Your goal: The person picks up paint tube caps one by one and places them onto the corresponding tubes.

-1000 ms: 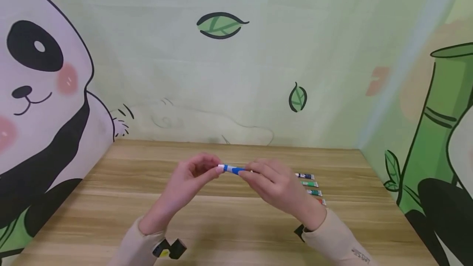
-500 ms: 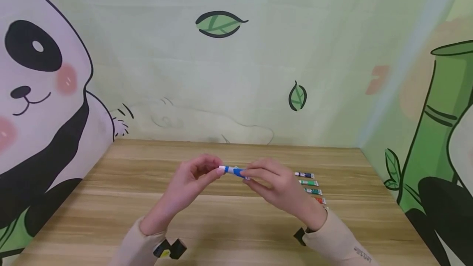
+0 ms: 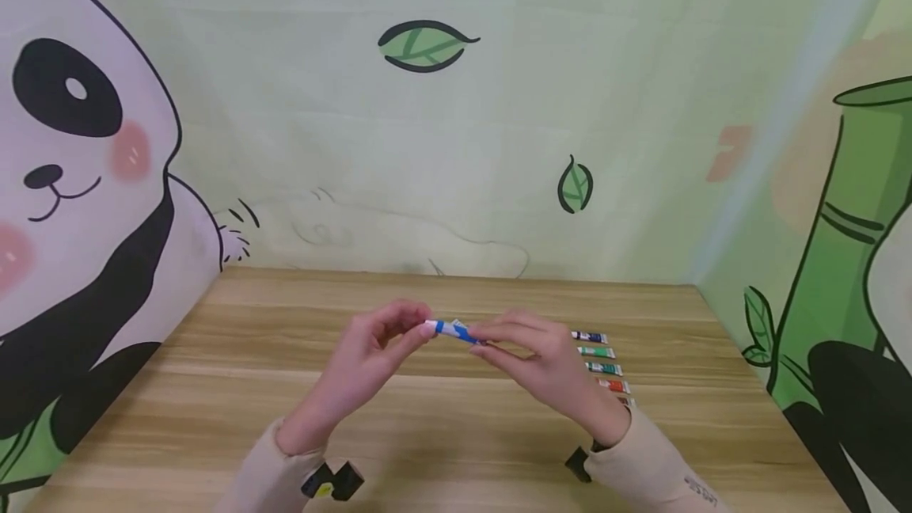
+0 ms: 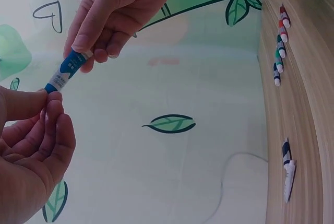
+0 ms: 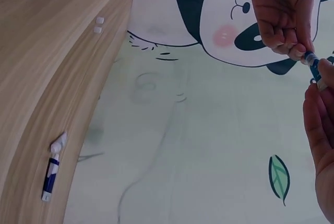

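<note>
A blue and white paint tube (image 3: 456, 331) is held above the table between both hands, its right end slightly lower. My left hand (image 3: 372, 351) pinches its white cap end between thumb and forefinger. At the other end, the fingers and thumb of my right hand (image 3: 537, 355) grip the blue tail. The left wrist view shows the printed body of the tube (image 4: 68, 71) bare between the two hands. In the right wrist view my right hand (image 5: 322, 130) partly covers the tube.
Several paint tubes (image 3: 604, 369) lie in a row on the wooden table (image 3: 427, 442), behind the right forearm. Farther left lies a dark blue and white tube (image 5: 50, 177) against a white piece (image 5: 58, 143). Two small white pieces (image 5: 99, 24) rest beyond. A printed backdrop (image 3: 299, 101) borders the table.
The right fingers have shifted on the tube, and more of its blue body shows. Its right end has dipped slightly. The left hand stays on the cap, nearly still.
</note>
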### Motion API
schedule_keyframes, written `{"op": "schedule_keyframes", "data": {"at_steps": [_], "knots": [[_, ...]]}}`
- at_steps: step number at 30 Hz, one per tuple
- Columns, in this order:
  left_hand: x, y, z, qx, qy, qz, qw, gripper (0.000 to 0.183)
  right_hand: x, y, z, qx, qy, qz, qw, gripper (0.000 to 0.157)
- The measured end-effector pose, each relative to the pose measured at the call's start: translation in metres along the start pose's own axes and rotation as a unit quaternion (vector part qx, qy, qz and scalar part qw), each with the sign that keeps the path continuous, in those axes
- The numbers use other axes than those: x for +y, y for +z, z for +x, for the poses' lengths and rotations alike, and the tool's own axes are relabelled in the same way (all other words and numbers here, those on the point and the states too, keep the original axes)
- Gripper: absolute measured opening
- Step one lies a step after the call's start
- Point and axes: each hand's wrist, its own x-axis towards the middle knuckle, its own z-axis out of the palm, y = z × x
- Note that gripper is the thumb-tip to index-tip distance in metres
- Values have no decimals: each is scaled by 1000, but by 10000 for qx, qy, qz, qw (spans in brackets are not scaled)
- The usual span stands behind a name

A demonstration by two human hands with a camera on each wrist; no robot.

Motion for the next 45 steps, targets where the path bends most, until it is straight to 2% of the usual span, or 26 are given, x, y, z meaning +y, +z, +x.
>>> {"op": "schedule_keyframes", "data": {"at_steps": [5,7,9,13,19,23,27,33,37,40,42,45], "knots": [[2,3,1,92,263,-69,9996,12,-3,0,-3,81,914,650,9937,25],[3,5,2,127,369,-65,9992,12,-6,-1,-3,114,1408,860,9862,22],[3,6,2,166,447,-19,9989,13,-8,-2,-3,137,1969,1070,9745,18],[3,9,4,270,642,95,9975,12,-9,-3,-2,109,2974,1575,9416,17],[-4,16,9,429,1231,526,9901,9,-1,-6,0,142,4204,2416,8745,26],[-10,21,12,485,1657,831,9815,8,4,-8,1,156,4513,2983,8409,23],[-15,23,15,474,2173,1050,9693,8,7,-10,-1,123,4438,3529,8236,11],[-18,24,19,427,2908,1450,9448,13,12,-10,-3,88,4248,3967,8137,21],[-18,23,19,405,3151,1552,9354,12,14,-9,-5,87,4223,4060,8104,23],[-20,24,20,358,3088,1592,9370,13,14,-8,-5,173,4355,3749,8182,16],[-22,25,20,354,2920,1620,9419,13,14,-7,-5,275,4440,3321,8317,13],[-22,29,22,342,2325,1487,9606,12,14,-7,-5,327,4486,2513,8570,25]]}}
